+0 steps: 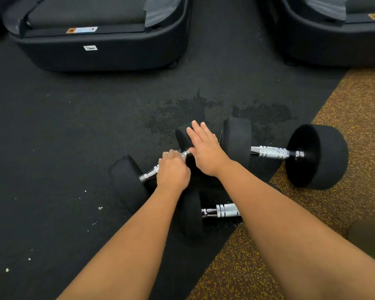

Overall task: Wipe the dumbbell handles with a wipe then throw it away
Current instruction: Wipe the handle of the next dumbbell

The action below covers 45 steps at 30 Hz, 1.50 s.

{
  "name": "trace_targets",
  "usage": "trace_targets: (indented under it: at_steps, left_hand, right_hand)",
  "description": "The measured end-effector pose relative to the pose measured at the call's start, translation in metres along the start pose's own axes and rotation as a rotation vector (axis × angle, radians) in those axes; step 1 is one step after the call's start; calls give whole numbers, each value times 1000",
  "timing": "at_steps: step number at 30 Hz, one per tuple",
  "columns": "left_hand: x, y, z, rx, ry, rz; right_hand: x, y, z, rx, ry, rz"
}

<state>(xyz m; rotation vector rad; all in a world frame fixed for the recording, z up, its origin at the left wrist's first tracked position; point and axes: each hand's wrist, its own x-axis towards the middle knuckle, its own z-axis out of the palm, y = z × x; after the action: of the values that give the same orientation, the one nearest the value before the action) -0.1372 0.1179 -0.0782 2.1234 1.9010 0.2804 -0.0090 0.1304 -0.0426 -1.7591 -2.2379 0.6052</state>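
Three black dumbbells with chrome knurled handles lie on the dark rubber floor. My left hand (173, 172) is closed around the handle (148, 174) of the left dumbbell, and a bit of white wipe (183, 153) shows at my fingertips. That dumbbell's near head (128, 182) is at the left. My right hand (206, 148) lies flat, fingers extended, on its far head (182, 135). A second dumbbell (271, 151) lies to the right, untouched. A third dumbbell (225, 211) is nearer to me, partly hidden under my right forearm.
Two black treadmill bases stand at the back, one at the left (100, 55) and one at the right (333, 44). Dark wet patches (182, 109) mark the floor behind the dumbbells. A brown, yellow-speckled mat (344, 126) covers the floor on the right.
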Motion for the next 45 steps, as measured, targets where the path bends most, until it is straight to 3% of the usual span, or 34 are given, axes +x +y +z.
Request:
trace_targets:
  at_steps: [4, 9, 15, 19, 23, 29, 36, 41, 45]
  left_hand:
    - [13, 10, -3, -42, -123, 83]
    - [-8, -17, 9, 44, -59, 227]
    - [-9, -21, 5, -6, 80, 103]
    - [13, -7, -12, -76, -83, -126]
    - [20, 0, -19, -109, -175, -55]
    - [-4, -15, 2, -50, -29, 213]
    - [-23, -25, 9, -75, 150, 119]
    - [-1, -8, 2, 2, 30, -52]
    - [3, -2, 4, 31, -59, 102]
  right_hand:
    - [1, 0, -1, 9, -12, 6]
    - [1, 0, 1, 3, 2, 3]
    - [-1, -1, -2, 6, 1, -1]
    - [0, -1, -2, 5, -11, 6]
    - [1, -1, -2, 10, -14, 10]
    - [1, 0, 0, -4, -6, 8]
    - [-1, -1, -3, 2, -12, 3]
    - [0, -2, -4, 9, -29, 11]
    - [0, -1, -5, 2, -52, 17]
